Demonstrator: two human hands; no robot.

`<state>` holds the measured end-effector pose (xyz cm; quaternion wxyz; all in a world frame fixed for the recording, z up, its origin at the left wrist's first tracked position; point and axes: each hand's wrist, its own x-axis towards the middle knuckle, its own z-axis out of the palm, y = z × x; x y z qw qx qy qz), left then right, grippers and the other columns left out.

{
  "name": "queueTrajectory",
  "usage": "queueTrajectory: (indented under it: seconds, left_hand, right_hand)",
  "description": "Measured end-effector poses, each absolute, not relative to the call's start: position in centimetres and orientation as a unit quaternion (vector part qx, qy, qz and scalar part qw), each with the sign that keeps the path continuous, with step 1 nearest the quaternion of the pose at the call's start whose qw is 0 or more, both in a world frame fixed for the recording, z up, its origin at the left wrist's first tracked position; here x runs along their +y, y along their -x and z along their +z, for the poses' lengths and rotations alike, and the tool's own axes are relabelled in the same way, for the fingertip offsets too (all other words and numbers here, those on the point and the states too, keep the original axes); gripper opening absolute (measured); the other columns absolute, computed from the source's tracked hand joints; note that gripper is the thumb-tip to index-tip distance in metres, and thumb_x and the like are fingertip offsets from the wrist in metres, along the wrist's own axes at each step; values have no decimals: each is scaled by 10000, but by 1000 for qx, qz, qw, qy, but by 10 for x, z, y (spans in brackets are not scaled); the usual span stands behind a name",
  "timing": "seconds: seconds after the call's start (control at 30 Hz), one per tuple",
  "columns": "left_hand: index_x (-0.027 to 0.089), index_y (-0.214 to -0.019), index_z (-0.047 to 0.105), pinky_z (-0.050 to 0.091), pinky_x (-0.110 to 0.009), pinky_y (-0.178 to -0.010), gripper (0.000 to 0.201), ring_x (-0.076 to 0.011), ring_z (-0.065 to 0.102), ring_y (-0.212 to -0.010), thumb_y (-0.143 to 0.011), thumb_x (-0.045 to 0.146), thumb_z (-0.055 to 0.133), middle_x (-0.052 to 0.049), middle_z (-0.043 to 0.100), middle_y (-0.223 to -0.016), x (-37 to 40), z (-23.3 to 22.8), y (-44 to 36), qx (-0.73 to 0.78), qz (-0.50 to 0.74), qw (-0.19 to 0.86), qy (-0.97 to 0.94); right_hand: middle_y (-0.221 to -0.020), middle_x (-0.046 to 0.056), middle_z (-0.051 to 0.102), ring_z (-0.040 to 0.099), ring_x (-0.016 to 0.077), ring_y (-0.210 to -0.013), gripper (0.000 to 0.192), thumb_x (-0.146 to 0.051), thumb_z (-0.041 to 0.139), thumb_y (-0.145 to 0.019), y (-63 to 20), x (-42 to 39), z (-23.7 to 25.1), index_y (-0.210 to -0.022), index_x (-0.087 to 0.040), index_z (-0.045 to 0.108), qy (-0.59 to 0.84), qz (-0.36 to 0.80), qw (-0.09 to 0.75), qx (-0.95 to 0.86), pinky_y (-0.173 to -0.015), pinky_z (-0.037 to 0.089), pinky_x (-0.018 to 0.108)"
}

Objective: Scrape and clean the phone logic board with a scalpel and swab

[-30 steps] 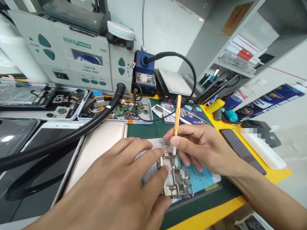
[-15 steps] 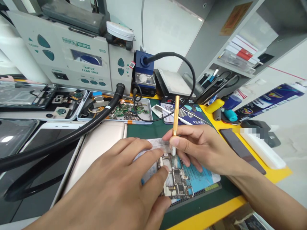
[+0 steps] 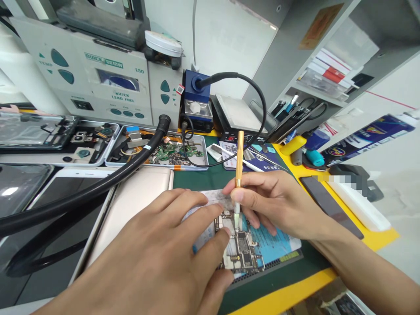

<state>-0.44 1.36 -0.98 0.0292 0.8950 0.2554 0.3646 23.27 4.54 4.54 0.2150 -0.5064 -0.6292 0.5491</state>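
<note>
Both hands [image 3: 157, 258] on circuit board [image 3: 241, 249].

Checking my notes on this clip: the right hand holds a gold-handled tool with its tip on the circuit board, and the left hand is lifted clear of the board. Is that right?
Not quite. The head view shows the left hand pressing down on the circuit board, fingers on its left edge, not lifted clear. The rest holds: the right hand holds the gold-handled tool with its tip on the board.
</note>
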Motion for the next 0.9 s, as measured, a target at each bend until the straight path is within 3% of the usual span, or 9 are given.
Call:
queueTrajectory:
  seconds: [0.5, 0.9]
  left_hand:
    - [212, -1031, 753, 552, -491, -939, 273, -306, 641, -1144, -1058, 292, 494, -67, 757, -1166, 17, -9, 3, 256, 359, 31, -897]
    - [210, -955, 707, 548, -472, -911, 298, -291, 649, -1081, -1069, 283, 441, -56, 757, -1098, 15, -9, 1, 262, 363, 18, -894]
  right_hand:
    - [-552, -52, 583, 430, 40, -360, 348, -471, 662, -1039, -232, 43, 47, -1150, -151, 745, 509, 553, 211, -625, -346, 352, 123]
    - [-529, -49, 590, 418, 37, -333, 313, -460, 681, -1026, -232, 41, 44, -1095, -167, 764, 517, 547, 246, -611, -330, 349, 117]
